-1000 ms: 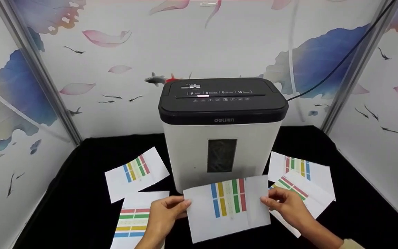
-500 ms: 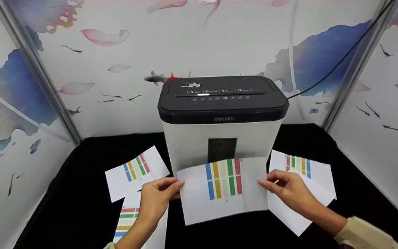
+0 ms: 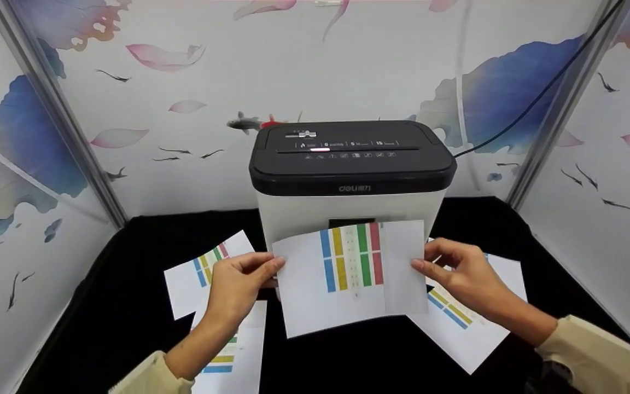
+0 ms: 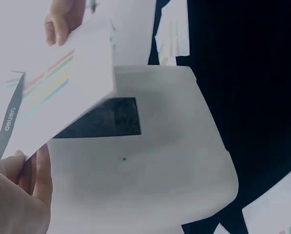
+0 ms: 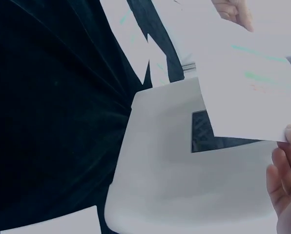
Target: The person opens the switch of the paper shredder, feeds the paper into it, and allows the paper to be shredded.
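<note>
A white sheet of paper (image 3: 304, 306) printed with blue, yellow, green and red bars is held up between my two hands. My left hand (image 3: 238, 284) pinches its left edge between thumb and fingers. At the opposite edge my right hand (image 3: 460, 273) pinches it likewise. Behind the sheet stands a paper shredder (image 3: 353, 164) with a black top, a feed slot (image 3: 402, 149) and a white body; its front window (image 4: 106, 119) is mostly hidden in the head view. Both wrist views show the sheet (image 5: 253, 97) tilted in front of the white body, thumbs on its near face.
Printed sheets (image 3: 184, 287) lie left of the shredder on black cloth (image 3: 129, 328), and more printed sheets (image 3: 473, 350) lie at the right, partly behind my right hand. A black cord (image 3: 539, 101) runs up from the shredder's right. Patterned panels (image 3: 348, 65) enclose the sides and back.
Both hands have raised the sheet from low before the shredder's base to the level of its window, covering most of that window. The shredder and lying sheets have stayed in place.
</note>
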Tool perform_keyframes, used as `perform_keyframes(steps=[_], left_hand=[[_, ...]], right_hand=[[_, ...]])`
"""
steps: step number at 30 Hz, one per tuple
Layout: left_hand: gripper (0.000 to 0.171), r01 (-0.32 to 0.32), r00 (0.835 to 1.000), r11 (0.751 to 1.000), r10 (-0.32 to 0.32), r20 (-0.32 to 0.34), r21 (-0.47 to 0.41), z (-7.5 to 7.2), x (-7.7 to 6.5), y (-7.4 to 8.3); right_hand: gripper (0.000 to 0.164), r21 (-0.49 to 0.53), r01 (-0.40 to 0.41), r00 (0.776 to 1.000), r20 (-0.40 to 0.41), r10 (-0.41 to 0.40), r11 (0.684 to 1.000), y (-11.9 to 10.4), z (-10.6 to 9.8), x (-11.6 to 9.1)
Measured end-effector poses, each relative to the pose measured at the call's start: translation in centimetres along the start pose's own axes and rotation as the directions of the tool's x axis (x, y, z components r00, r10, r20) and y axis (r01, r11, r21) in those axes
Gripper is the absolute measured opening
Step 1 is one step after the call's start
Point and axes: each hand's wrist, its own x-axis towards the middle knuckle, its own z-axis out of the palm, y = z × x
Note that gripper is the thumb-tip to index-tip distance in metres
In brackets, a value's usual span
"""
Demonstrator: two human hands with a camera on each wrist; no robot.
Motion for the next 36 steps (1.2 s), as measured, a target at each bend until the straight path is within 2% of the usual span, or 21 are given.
perform_keyframes(steps=[7, 12, 15, 21, 28, 32, 36], left_hand=[[0.016, -0.110, 0.994, 0.994, 0.110, 0.001, 0.015, -0.3, 0.9, 2.2], [0.014, -0.159, 0.987, 0.987, 0.159, -0.006, 0.007, -0.5, 1.7, 3.8], [0.015, -0.184, 0.983, 0.982, 0.184, -0.007, 0.041, -0.8, 2.1, 4.6], [0.015, -0.218, 0.976, 0.972, 0.218, 0.014, 0.093, -1.2, 2.7, 6.0], [0.019, -0.228, 0.974, 0.970, 0.227, 0.019, 0.089, -1.8, 4.0, 7.9], [0.023, -0.281, 0.960, 0.952, 0.281, 0.013, 0.124, -2.4, 4.9, 9.4], [0.025, -0.351, 0.936, 0.924, 0.353, 0.019, 0.152, -2.8, 5.5, 10.5]], right_hand=[[0.015, -0.053, 0.053, 0.998, 0.036, -0.051, 0.997, -1.1, -1.1, 1.7], [0.015, -0.072, 0.056, 0.997, 0.053, -0.053, 0.996, -2.5, -2.1, 3.3], [0.013, -0.113, 0.051, 0.998, 0.050, -0.046, 0.992, -3.3, -2.6, 4.1], [0.015, -0.155, 0.050, 0.998, 0.041, -0.044, 0.987, -4.3, -3.4, 4.9], [0.014, -0.168, 0.152, 0.988, 0.021, -0.150, 0.974, -5.7, -4.3, 6.7], [0.011, -0.157, 0.179, 0.983, -0.006, -0.182, 0.971, -7.1, -4.9, 7.7], [0.012, -0.144, 0.188, 0.980, -0.037, -0.195, 0.972, -8.5, -5.8, 8.5]])
